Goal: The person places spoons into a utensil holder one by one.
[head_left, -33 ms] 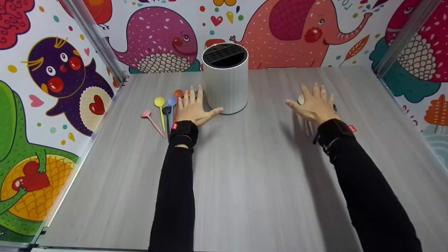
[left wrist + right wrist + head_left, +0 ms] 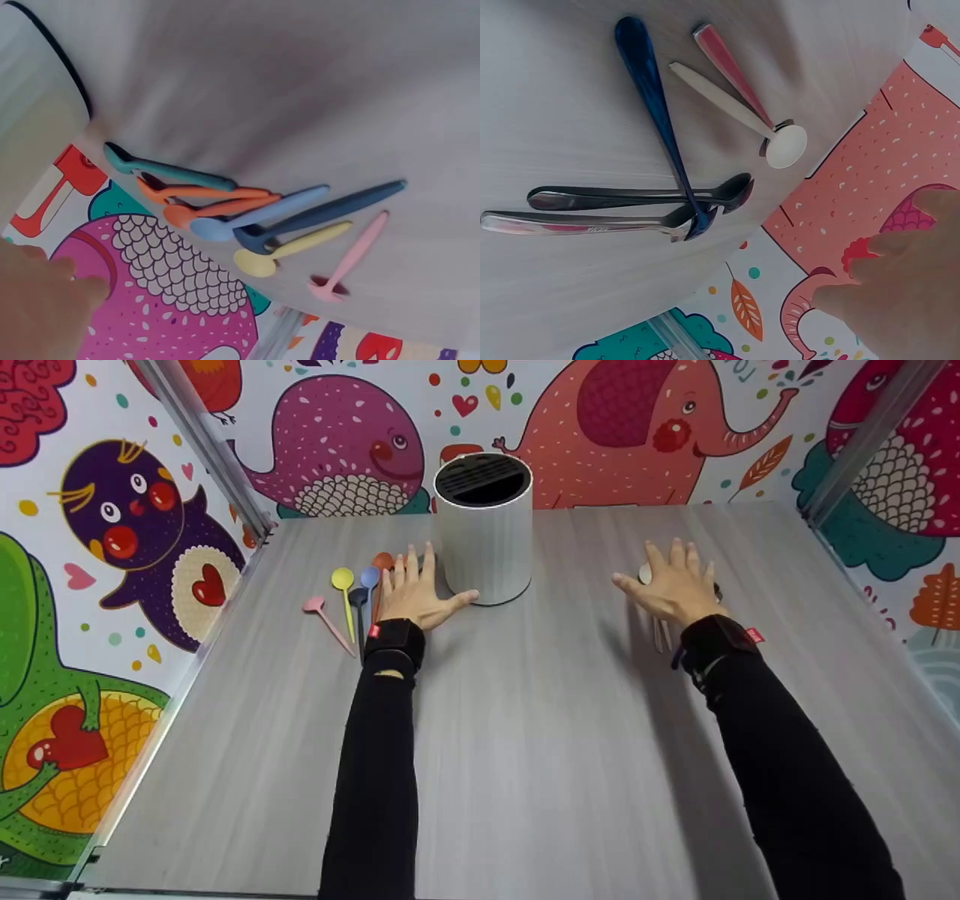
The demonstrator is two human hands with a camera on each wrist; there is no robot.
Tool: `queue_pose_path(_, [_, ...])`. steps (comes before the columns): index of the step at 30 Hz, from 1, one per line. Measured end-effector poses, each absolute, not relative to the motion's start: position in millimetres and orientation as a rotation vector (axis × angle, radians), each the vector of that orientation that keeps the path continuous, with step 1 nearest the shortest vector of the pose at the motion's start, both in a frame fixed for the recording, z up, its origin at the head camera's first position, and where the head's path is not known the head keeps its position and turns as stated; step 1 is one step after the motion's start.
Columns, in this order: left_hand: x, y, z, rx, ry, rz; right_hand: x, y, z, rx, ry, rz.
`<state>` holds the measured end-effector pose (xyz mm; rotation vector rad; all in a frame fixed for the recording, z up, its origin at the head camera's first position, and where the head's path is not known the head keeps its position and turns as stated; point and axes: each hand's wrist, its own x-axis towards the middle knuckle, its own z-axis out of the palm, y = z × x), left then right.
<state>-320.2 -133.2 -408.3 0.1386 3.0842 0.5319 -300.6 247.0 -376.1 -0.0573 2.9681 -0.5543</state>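
Observation:
In the head view my left hand (image 2: 414,598) is palm down with its fingers spread, holding nothing, beside the white cylinder (image 2: 484,547). Colourful spoons lie below and left of it. The left wrist view shows them fanned out: teal (image 2: 169,169), two orange (image 2: 225,191), light blue (image 2: 262,212), navy (image 2: 330,214), yellow (image 2: 300,244) and pink (image 2: 352,255). On the other side my right hand (image 2: 673,585) is likewise spread and holds nothing, over more spoons. From the right wrist these are a shiny blue spoon (image 2: 649,82), two silver ones (image 2: 615,197), a white one (image 2: 720,100) and a pinkish handle (image 2: 731,67).
A black lid (image 2: 480,480) with slots and a wider dark opening tops the cylinder, near the back of the grey table (image 2: 525,735). Printed panels (image 2: 345,442) with cartoon animals enclose the back and sides, joined by metal corner posts (image 2: 202,442).

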Motion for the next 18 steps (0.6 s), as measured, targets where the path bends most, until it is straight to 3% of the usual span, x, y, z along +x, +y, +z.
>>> queue_pose_path(18, [-331, -126, -420, 0.126, 3.08, 0.723, -309, 245, -382, -0.043, 2.889, -0.629])
